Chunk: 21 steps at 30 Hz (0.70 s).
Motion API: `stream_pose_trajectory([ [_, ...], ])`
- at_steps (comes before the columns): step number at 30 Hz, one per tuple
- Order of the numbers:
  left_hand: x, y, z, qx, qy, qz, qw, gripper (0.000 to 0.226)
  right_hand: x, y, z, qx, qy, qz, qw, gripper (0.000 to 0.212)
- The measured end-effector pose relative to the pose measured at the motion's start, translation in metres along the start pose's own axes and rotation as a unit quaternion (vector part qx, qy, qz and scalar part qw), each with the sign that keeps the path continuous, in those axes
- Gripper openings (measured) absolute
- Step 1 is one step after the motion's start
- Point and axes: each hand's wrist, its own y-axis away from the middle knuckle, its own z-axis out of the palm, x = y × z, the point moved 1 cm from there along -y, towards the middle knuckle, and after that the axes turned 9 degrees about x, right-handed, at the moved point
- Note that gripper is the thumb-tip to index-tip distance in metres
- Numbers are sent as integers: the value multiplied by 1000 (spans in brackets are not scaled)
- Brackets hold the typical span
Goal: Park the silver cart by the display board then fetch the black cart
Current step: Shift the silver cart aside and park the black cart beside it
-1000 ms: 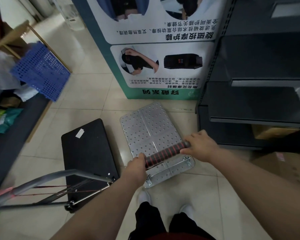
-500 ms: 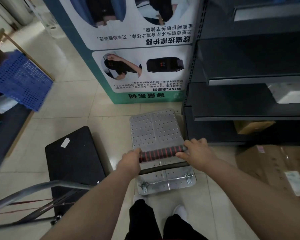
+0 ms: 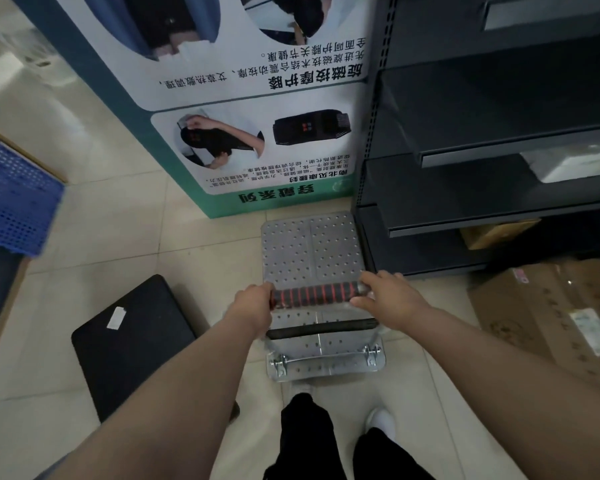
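The silver cart (image 3: 312, 251), a perforated metal platform, stands on the floor with its front edge close to the foot of the display board (image 3: 257, 140). Its handle (image 3: 314, 295) has a black grip with red rings. My left hand (image 3: 253, 308) is wrapped around the handle's left end. My right hand (image 3: 390, 301) rests on the right end with its fingers partly lifted. The black cart (image 3: 136, 341), a flat black platform with a white label, lies on the floor to the left of the silver cart, partly behind my left forearm.
Dark metal shelving (image 3: 482, 168) stands tight against the silver cart's right side. A cardboard box (image 3: 565, 323) lies on the floor at the right. A blue perforated crate (image 3: 11, 199) sits at the left edge. My feet are just behind the silver cart.
The silver cart has rolled forward and straightened, ending close to the display board and beside the shelving. My right hand's fingers have loosened on the handle. The black cart's grey handle has left the view.
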Motion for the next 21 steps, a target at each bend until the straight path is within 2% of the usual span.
stream_pose_trajectory([
  [15, -18, -90, -47, -2, -4, 69, 998, 32, -42, -77, -21, 0, 40, 89, 995, 42],
  [21, 3, -100, -43, -25, 27, 102, 994, 26, -29, -83, -33, 42, 50, 118, 991, 43],
])
